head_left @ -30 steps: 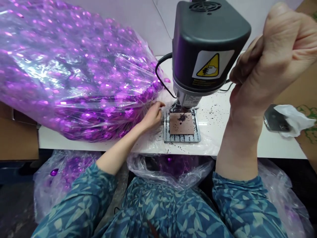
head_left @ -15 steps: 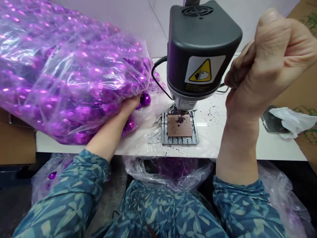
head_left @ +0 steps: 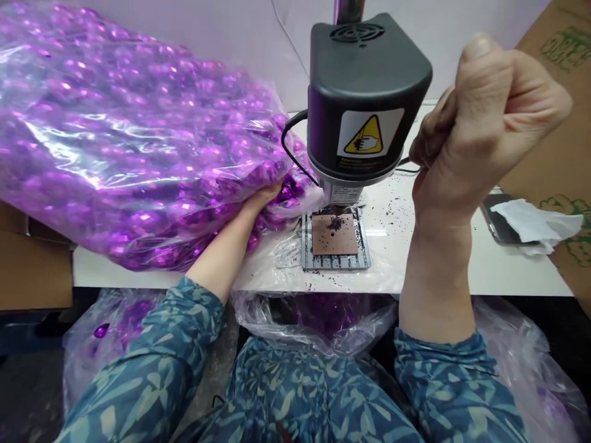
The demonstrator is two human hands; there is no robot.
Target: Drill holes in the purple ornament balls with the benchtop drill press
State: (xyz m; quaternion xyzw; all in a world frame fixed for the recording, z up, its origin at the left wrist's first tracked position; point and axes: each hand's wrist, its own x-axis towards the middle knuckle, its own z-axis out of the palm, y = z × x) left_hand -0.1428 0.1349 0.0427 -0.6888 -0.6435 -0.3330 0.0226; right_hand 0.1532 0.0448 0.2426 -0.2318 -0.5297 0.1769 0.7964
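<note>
Lettering (head_left: 359, 163) beneath the warning triangle (head_left: 369, 138) blurs; our right hand (head_left: 489, 117) is curled tight, any contents hidden; our left hand (head_left: 266, 196), at purple balls (head_left: 290, 189), we cannot tell.

Counter (head_left: 508, 277) here's plain white. Big clear bag (head_left: 138, 147) of purple balls (head_left: 292, 188) slumped over the left end, machine (head_left: 364, 80) mid-counter on a slotted base (head_left: 336, 263), black crumbs (head_left: 392, 212) scattered around it, loose plastic (head_left: 272, 258) near the front edge. On the right, a phone (head_left: 495, 223) with crumpled tissue (head_left: 535, 224) partly over it.
</note>
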